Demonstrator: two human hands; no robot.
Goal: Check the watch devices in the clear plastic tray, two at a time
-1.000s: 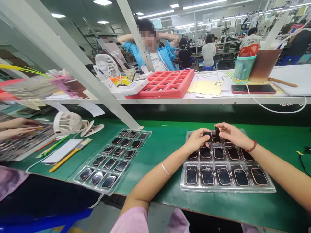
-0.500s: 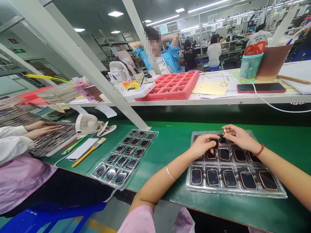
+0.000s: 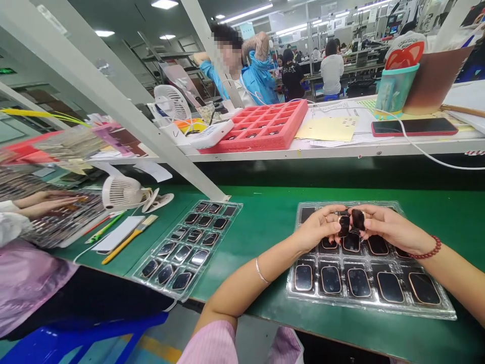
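Over a clear plastic tray (image 3: pixel 322 299) of dark, gold-rimmed watch-like pieces, both hands are close together. My left hand (image 3: pixel 322 226) pinches one dark rounded piece (image 3: pixel 344 226) between thumb and fingers. Right beside it, my right hand (image 3: pixel 386 225) grips another dark piece (image 3: pixel 358 219) by its edge. The two held pieces are tilted and nearly side by side; whether they touch is unclear. Rows of similar pieces lie in the tray's pockets, and the hands hide part of the back rows.
A second clear tray (image 3: pixel 188 246) of dark pieces lies left of centre. Farther left are a yellow brush (image 3: pixel 129 240), a white fan (image 3: pixel 123 193) and a co-worker's hands (image 3: pixel 49 202). A shelf (image 3: pixel 333 151) spans the back, holding a red compartment tray (image 3: pixel 282 142) and a phone (image 3: pixel 415 127).
My right hand has come down and now holds a dark piece next to the one in my left hand. The whole view has shifted slightly.
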